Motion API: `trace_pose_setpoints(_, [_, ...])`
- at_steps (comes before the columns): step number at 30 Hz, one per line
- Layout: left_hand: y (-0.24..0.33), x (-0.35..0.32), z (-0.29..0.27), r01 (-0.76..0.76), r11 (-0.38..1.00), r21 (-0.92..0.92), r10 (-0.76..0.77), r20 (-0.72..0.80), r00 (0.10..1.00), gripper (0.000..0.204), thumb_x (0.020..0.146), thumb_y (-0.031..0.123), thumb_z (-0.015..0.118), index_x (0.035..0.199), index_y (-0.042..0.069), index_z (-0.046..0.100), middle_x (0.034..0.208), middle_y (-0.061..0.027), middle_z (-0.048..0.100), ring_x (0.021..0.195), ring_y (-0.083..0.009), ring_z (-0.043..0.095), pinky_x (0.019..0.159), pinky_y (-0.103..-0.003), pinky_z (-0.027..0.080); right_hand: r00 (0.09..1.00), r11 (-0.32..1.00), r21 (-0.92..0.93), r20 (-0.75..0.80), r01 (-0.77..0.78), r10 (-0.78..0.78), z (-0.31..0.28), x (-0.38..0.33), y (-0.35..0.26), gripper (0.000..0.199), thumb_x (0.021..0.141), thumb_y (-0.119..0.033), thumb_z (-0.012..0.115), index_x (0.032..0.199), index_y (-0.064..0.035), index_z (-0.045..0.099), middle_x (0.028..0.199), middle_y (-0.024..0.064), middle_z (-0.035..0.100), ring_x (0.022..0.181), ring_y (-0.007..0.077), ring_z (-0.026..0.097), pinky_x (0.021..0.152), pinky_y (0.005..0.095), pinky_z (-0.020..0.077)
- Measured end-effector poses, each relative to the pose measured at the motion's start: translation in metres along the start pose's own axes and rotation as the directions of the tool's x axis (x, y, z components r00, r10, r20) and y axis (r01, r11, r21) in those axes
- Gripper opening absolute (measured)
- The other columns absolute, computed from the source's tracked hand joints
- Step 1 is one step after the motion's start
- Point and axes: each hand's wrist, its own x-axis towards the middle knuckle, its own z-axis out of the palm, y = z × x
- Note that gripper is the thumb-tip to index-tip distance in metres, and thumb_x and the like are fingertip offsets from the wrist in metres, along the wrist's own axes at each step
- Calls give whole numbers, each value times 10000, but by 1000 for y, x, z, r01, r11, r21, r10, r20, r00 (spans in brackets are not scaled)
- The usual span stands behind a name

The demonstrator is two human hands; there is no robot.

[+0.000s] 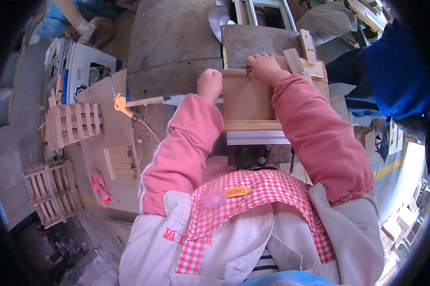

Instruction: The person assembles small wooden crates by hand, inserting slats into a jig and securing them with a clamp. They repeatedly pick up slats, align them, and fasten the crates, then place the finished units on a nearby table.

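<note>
A flat wooden board (248, 101) lies in front of me at the near edge of the metal saw table (177, 38). My right hand (266, 69) bends its fingers over the board's far edge, near small wooden blocks (293, 60). Beside the board's left edge, my left hand (209, 85) is closed in a fist. Its fingertips are hidden, so what it grips cannot be seen. A wooden strip (252, 125) runs along the board's near side, above a pale metal rail (258, 138). Farther off, a round saw blade (218, 21) shows beyond both hands.
An orange-handled tool (121, 104) hangs left of the saw table. Slatted wooden pieces (74, 125), a slatted crate (53, 193) and pink gloves (99, 187) are on the left. A person in blue (398, 71) stands close on the right. A plastic bag (327, 21) lies far right.
</note>
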Motion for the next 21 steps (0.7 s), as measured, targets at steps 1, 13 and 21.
trace_pose_setpoints(1, [1, -1, -1, 1, 999, -36, 0, 12, 1000, 306, 887, 229, 549, 1030, -11, 674, 894, -117, 721, 758, -201, 685, 721, -332, 528, 999, 999, 42, 40, 11, -12, 0, 3, 3, 257, 829, -257, 626, 1045, -122, 662, 1112, 120, 643, 1120, 364, 566, 920, 473, 473])
trace_pose_setpoints(13, [23, -25, -10, -478, 807, 346, 490, 58, 870, 148, 752, 156, 708, 888, 101, 683, 927, -113, 594, 944, -325, 595, 820, -429, 477, 987, 970, 211, -125, 121, -96, 25, 3, 17, 234, 905, -248, 546, 1040, -99, 666, 1053, 159, 667, 1004, 381, 612, 882, 463, 495])
trace_pose_setpoints(21, [19, -41, -10, -604, 655, 453, 710, -98, 697, 174, 751, 179, 726, 908, 149, 656, 935, -71, 589, 964, -285, 579, 818, -435, 444, 980, 954, 268, -178, 134, -88, 20, -24, -4, 157, 857, -144, 599, 991, -74, 640, 1044, 163, 645, 1019, 357, 601, 892, 448, 490])
